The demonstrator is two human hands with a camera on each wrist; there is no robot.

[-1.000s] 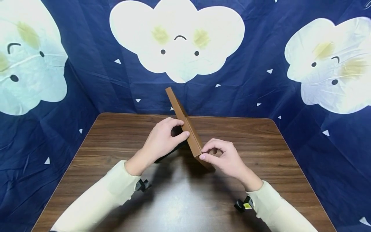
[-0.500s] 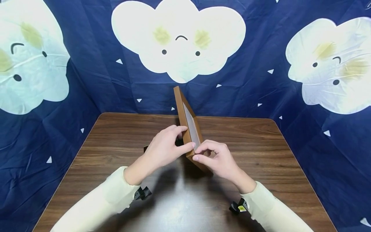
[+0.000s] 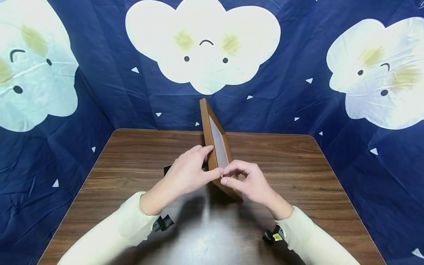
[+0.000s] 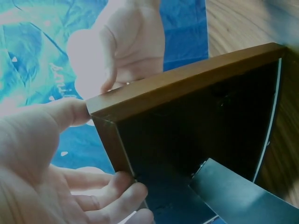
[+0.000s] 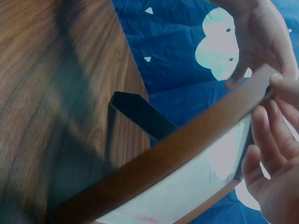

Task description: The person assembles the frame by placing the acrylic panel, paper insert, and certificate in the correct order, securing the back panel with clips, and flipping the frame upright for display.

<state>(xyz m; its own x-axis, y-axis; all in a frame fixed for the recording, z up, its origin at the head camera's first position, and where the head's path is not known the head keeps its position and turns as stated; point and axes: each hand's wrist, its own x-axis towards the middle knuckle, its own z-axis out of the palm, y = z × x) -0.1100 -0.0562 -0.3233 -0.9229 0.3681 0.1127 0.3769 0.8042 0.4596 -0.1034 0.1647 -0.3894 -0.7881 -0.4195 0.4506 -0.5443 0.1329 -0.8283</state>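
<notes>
A brown picture frame (image 3: 208,136) stands tilted on edge between both hands, its pale glazed front turned to the right. Its black back (image 4: 187,126), with an easel leg (image 4: 238,191) folded out, shows in the left wrist view. My left hand (image 3: 187,170) grips the frame, its thumb near the upper near corner and its fingers against the back. At that same corner my right hand (image 3: 246,180) pinches with curled thumb and forefinger, as the right wrist view also shows around the frame corner (image 5: 261,77). Whether a thin film lies between those fingertips is too small to tell.
A brown wood-grain table (image 3: 139,147) lies beneath the hands. Dark blue cloth (image 3: 109,92) with white clouds hangs round its back and sides. A small black camera (image 3: 162,223) sits at the left wrist, another camera (image 3: 273,235) at the right.
The picture frame has turned so its glazed front comes into view, and its top has shifted right. My right hand has moved a little left with the corner; the left thumb has slid closer to it.
</notes>
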